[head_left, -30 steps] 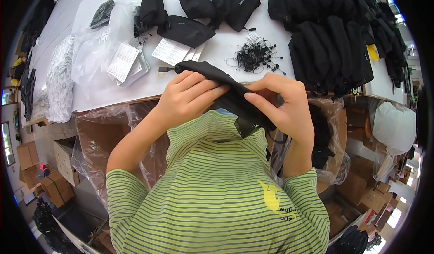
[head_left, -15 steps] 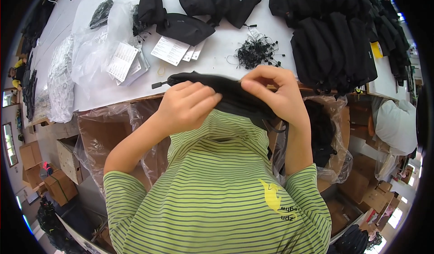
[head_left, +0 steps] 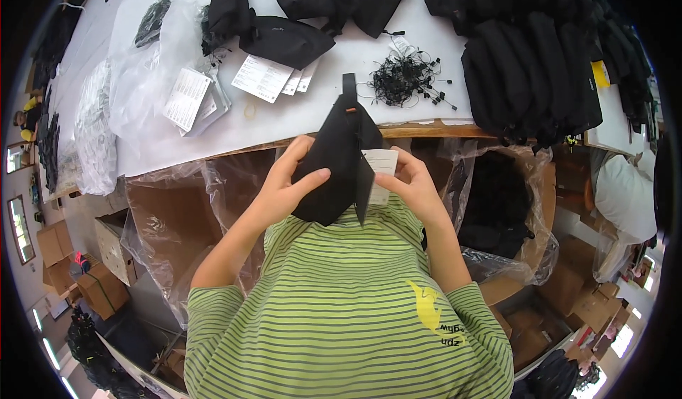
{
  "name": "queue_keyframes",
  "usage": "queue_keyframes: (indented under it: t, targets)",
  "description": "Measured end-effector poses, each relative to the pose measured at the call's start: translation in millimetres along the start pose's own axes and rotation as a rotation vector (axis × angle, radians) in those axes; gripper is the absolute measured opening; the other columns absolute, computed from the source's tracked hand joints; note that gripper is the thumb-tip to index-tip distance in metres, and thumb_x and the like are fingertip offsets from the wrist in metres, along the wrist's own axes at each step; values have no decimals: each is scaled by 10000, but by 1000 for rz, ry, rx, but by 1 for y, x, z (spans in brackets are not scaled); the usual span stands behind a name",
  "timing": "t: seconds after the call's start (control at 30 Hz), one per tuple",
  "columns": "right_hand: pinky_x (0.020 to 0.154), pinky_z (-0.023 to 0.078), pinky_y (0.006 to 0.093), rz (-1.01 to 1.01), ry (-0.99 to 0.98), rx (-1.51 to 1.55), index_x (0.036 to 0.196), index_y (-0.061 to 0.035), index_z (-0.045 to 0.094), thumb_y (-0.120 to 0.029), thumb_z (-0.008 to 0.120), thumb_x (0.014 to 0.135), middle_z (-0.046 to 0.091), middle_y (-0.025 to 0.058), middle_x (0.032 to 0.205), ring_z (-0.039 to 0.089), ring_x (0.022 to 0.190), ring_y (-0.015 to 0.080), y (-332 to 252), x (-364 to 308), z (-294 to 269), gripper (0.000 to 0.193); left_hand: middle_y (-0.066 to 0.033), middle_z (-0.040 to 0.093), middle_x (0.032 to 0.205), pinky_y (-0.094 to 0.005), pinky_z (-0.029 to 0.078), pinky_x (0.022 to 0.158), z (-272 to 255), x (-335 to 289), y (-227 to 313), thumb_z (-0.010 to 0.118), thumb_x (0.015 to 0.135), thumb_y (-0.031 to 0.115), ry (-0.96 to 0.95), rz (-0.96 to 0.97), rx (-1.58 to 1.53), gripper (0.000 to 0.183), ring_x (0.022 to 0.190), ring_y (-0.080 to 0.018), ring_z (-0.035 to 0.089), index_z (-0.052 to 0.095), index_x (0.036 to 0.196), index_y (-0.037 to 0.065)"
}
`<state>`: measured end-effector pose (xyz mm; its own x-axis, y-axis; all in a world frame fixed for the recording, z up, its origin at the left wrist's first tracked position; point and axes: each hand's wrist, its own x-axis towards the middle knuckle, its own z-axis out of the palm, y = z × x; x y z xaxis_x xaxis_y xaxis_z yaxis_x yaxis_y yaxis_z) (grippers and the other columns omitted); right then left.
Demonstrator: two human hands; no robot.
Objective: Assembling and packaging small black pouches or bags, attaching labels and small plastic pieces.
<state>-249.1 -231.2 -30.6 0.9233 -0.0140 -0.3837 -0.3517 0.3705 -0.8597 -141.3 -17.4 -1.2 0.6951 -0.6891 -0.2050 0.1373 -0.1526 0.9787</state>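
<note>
A black waist bag (head_left: 328,161) stands on end in front of my chest, narrow end up, at the table's near edge. My left hand (head_left: 285,187) is closed around its left side, thumb flat on the fabric. A white printed tag (head_left: 383,160) sticks out at the bag's right side. My right hand (head_left: 418,191) pinches that tag with the thumb in front; the other fingers are partly hidden behind it. A black strap end (head_left: 349,85) rises from the top of the bag.
On the white table (head_left: 284,123) lie more black bags (head_left: 288,42), white tags (head_left: 264,78), a tangle of black tag cords (head_left: 406,78) and clear plastic bags (head_left: 135,93). Rows of black bags (head_left: 529,79) fill the right. Plastic-lined cartons (head_left: 170,218) stand below the table edge.
The bag has turned from lying sideways to standing on end. My left hand has moved to its left side. A white tag now shows in my right hand.
</note>
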Motion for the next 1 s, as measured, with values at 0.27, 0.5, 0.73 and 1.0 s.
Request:
queue_keyframes:
  t: [0.27,0.5,0.73,1.0]
  targets:
    - [617,491,272,12,53,146,1082,-30,482,-256,618,894,579,71,832,567,745,137,-6,-7,-34,324,-192,547,749,-317,454,687,-19,9,12,606,720,63,-31,-14,677,259,697,-321,554,482,935,-12]
    - [682,399,202,-48,53,-295,1097,-81,449,-19,698,754,535,-7,855,502,733,62,-49,-20,-63,428,-198,636,882,-362,463,723,-32,7,-1,614,743,72,-384,-236,599,335,758,-325,590,563,1063,-11]
    - [669,523,259,-254,441,-78,919,9,668,-23,679,821,692,83,851,650,750,132,-53,-16,-98,104,-195,643,862,-352,467,726,-39,13,-2,663,832,148,-407,-164,497,276,802,-327,615,584,1030,-28]
    - [490,237,255,-30,418,1032,873,-69,581,-375,489,955,304,-14,527,284,499,109,-4,56,-35,330,-193,621,830,-378,463,660,6,8,38,674,819,107,-302,-50,736,241,773,-381,605,527,985,13]
